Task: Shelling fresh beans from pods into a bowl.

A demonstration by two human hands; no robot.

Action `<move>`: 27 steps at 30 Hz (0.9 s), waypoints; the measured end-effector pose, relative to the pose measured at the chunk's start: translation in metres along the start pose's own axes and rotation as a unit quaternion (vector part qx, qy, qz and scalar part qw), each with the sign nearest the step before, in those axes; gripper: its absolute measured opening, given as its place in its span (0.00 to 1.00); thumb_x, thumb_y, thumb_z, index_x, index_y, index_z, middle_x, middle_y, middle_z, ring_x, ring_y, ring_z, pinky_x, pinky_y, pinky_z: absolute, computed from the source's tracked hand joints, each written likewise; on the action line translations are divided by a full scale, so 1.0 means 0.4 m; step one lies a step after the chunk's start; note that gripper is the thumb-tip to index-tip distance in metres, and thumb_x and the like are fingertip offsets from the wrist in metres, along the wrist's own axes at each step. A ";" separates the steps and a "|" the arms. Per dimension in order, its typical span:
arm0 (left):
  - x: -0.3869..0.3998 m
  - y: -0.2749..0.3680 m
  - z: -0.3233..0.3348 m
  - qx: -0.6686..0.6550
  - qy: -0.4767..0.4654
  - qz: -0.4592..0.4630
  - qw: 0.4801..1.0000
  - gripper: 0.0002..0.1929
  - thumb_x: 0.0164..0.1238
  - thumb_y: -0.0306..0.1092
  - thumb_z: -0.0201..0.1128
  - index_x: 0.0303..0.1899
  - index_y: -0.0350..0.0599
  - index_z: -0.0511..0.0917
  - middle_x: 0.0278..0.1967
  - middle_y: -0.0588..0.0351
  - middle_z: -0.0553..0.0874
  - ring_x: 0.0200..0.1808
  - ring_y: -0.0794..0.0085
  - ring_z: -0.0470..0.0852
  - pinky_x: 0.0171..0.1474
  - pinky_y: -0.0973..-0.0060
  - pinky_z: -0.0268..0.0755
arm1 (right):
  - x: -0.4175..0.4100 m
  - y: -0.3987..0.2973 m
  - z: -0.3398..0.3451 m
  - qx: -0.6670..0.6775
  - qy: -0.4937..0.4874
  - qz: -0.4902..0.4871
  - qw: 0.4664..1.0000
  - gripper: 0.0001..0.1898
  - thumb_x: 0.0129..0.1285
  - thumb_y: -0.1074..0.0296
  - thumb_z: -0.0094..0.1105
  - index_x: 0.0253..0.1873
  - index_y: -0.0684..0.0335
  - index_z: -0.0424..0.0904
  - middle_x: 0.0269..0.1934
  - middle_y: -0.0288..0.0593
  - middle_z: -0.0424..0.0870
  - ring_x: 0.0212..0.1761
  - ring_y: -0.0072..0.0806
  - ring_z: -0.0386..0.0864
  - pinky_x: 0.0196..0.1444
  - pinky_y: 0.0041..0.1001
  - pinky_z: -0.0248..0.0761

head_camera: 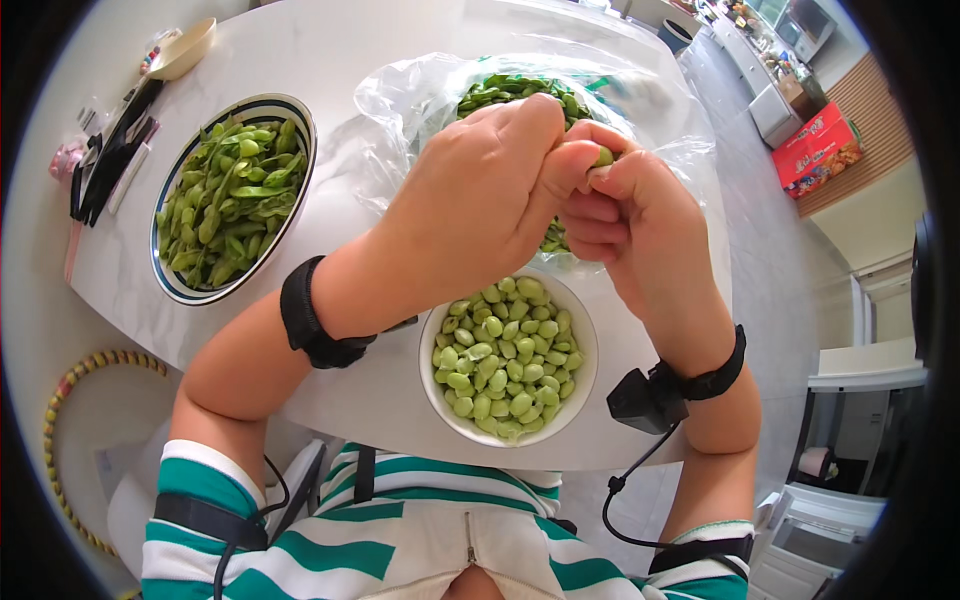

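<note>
Both hands meet over a clear plastic bag (pixel 397 97) that holds green soybean pods (pixel 514 88). My left hand (pixel 480 172) and my right hand (pixel 637 195) pinch a small green soybean pod (pixel 604 156) between thumbs and fingers; most of it is hidden. Below them stands a white bowl (pixel 592 360) filled with shelled green soybeans (pixel 510 356). To the left, a white bowl with dark blue rings (pixel 309 142) holds a heap of green pods (pixel 225 202).
At the table's left edge lie black straps (pixel 112 165) and a cream-coloured bowl (pixel 187 51). A black device with a cable (pixel 646 401) hangs at my right wrist, near the white bowl. A red box (pixel 817 150) stands on the floor at the right.
</note>
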State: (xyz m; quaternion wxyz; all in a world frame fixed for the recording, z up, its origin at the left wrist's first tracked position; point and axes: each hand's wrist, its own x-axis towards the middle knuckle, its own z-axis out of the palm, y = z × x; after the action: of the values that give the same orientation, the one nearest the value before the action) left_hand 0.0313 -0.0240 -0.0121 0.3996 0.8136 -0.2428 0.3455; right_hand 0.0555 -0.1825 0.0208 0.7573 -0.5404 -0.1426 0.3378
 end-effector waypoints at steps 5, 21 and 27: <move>-0.007 -0.005 -0.002 0.049 0.000 0.066 0.997 0.16 0.77 0.36 0.48 0.27 0.37 0.68 0.20 0.52 0.68 0.21 0.62 0.67 0.27 0.71 0.62 | 0.004 0.014 0.001 -0.009 -0.013 0.006 1.000 0.04 0.58 0.69 0.43 0.36 0.59 0.69 0.22 0.27 0.61 0.22 0.12 0.53 0.22 0.16 0.48; 0.007 0.026 -0.048 -0.363 -0.161 -0.230 0.888 0.20 0.77 0.48 0.47 0.42 0.38 0.78 0.29 0.67 0.73 0.32 0.86 0.68 0.38 0.85 0.63 | 0.001 0.008 0.010 -0.200 -0.011 -0.074 0.977 0.29 0.70 0.38 0.44 0.33 0.64 0.75 0.17 0.25 0.64 0.17 0.10 0.57 0.18 0.14 0.50; -0.001 0.037 -0.037 -0.367 -0.088 -0.258 0.890 0.18 0.77 0.41 0.50 0.36 0.34 0.80 0.28 0.61 0.82 0.32 0.83 0.77 0.38 0.84 0.70 | 0.007 0.027 0.006 -0.149 -0.034 -0.088 0.984 0.27 0.71 0.43 0.46 0.35 0.64 0.78 0.20 0.26 0.66 0.18 0.09 0.59 0.19 0.14 0.53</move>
State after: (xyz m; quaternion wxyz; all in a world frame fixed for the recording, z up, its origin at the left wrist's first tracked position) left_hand 0.0156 -0.0202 0.0013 0.7217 0.6701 -0.1679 0.0440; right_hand 0.0523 -0.1771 0.0113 0.6897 -0.6208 -0.2641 0.2631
